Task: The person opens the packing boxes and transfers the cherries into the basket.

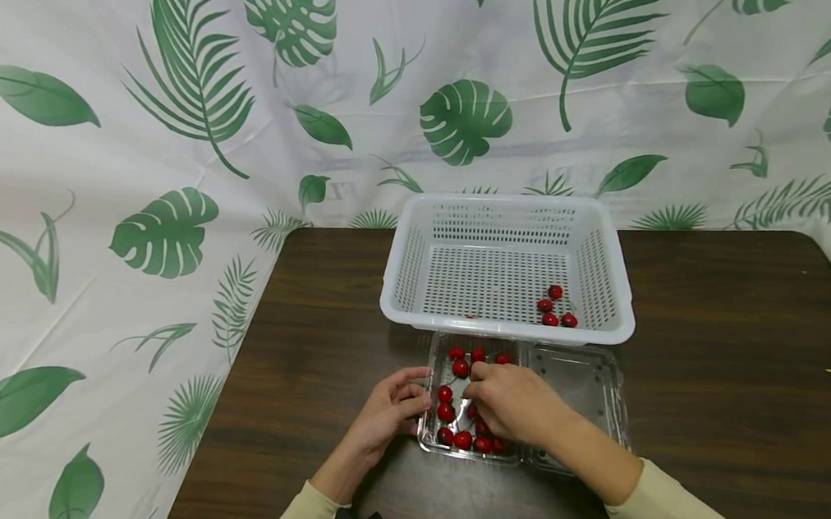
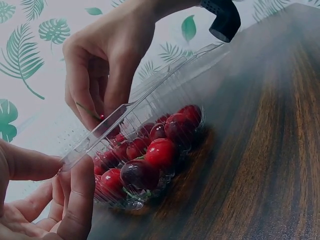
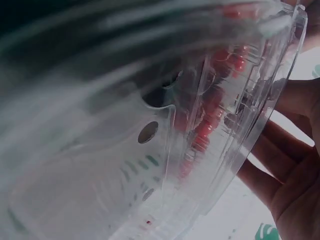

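A clear plastic clamshell box lies on the table with several dark red cherries in its left half. Its lid is folded out flat to the right. My left hand is at the box's left side; in the left wrist view its thumb and forefinger pinch the rim at a corner. Bent down into the box, my right hand pinches a cherry whose green stem pokes out between the fingers. Most of that cherry is hidden. The right wrist view looks through the clear plastic.
Right behind the box stands a white perforated basket with several cherries at its front right. The dark wooden table reaches out to both sides. A leaf-print sheet hangs behind and at the left.
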`<state>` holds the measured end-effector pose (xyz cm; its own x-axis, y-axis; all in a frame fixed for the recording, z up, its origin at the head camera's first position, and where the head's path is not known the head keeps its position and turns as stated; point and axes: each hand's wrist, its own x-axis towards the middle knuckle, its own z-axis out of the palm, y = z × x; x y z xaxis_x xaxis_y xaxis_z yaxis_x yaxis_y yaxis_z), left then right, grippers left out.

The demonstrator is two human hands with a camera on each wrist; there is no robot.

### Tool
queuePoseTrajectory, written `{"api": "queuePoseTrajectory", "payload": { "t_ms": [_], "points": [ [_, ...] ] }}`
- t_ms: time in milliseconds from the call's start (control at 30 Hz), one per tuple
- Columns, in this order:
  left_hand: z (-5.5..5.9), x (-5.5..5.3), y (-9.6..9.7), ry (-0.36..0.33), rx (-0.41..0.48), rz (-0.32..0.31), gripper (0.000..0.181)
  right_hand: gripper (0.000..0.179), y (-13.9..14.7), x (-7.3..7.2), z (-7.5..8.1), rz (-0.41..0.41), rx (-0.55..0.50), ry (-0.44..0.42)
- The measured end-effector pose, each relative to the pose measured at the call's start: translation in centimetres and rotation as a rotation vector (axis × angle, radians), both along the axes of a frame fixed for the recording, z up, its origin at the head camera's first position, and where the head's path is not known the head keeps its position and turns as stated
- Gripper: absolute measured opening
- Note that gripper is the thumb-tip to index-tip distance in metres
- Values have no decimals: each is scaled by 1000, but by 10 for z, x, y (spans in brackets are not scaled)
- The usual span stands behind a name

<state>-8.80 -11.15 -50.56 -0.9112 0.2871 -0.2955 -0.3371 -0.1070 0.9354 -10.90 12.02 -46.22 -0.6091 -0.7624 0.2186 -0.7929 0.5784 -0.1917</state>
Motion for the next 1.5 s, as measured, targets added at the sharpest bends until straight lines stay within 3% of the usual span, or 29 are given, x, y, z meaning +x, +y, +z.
{"api": "queuePoseTrajectory", "payload": {
  "t_ms": [500,800,1033,1267,1500],
  "points": [
    [-1,0,-1,-6,-1,-7,48,10,1,3,12,20,-117,11],
    [-3,0,-1,-17,-11,-1,46,11,6,8,41,48,-275,34],
    [0,0,-1,-11,-9,-2,47,14,20,0,64,57,-465,25],
    [2,2,-1,-11,-4,3,48,17,43,-13,72,-139,-518,-18],
    [1,1,0,-1,4,3,48,17,64,-29,64,-303,-579,-33]
  ]
}}
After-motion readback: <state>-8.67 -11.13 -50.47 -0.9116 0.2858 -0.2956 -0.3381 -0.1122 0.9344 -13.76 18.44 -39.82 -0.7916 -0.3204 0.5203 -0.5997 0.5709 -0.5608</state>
